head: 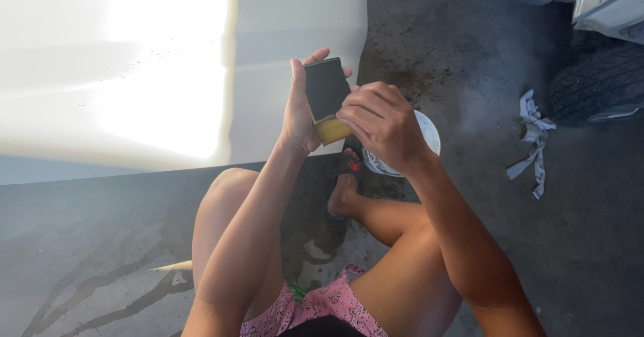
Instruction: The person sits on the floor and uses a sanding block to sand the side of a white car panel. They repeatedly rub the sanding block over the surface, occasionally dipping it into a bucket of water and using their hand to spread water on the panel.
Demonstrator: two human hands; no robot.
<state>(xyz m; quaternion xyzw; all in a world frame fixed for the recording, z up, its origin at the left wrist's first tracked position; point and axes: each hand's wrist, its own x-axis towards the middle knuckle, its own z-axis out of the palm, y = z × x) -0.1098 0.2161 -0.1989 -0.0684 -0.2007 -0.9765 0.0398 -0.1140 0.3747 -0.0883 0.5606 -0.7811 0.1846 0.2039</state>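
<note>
The left hand grips a yellow sanding block faced with what looks like dark abrasive paper, upright beside the white car panel, while the right hand pinches its lower edge above a white bowl on the wet concrete floor.

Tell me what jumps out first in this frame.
The glare on the white car panel, upper left, dominates. At centre, the left hand holds a dark sheet wrapped on a yellow block, with the right hand pinching its lower edge, above a white bowl on the wet concrete. A crumpled rag lies right, beside a tyre.
</note>
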